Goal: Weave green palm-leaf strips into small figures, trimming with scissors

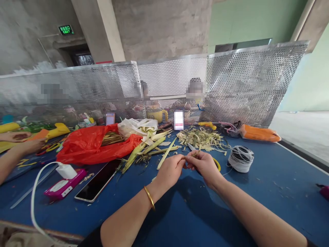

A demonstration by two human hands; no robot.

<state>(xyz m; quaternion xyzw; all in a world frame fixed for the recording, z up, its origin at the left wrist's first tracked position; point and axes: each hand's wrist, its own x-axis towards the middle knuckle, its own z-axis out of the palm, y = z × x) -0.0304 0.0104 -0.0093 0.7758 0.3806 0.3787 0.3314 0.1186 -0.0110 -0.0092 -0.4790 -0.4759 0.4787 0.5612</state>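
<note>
My left hand (171, 168), with a gold bangle on its wrist, is closed in a pinch, its fingertips meeting those of my right hand (205, 166) above the blue table. Between the right hand's closed fingers shows a bit of thin, brownish-green husk strip (195, 154). Whatever the left fingertips pinch is hidden. Scissors show partly behind my right hand: a pointed blade above the fingers and a yellow handle (217, 164) to the right; I cannot tell whether the hand touches them. Long pale-green husk leaves (166, 154) lie just beyond my left hand.
Shredded husk (202, 138) is heaped beyond my hands. A spool of white cord (241, 159) stands right, an orange packet (260, 133) behind it. Leftward lie a red plastic bag (84, 144), a phone (96, 183) and a magenta power strip (65, 185). Another person's hands (31, 145) work far left.
</note>
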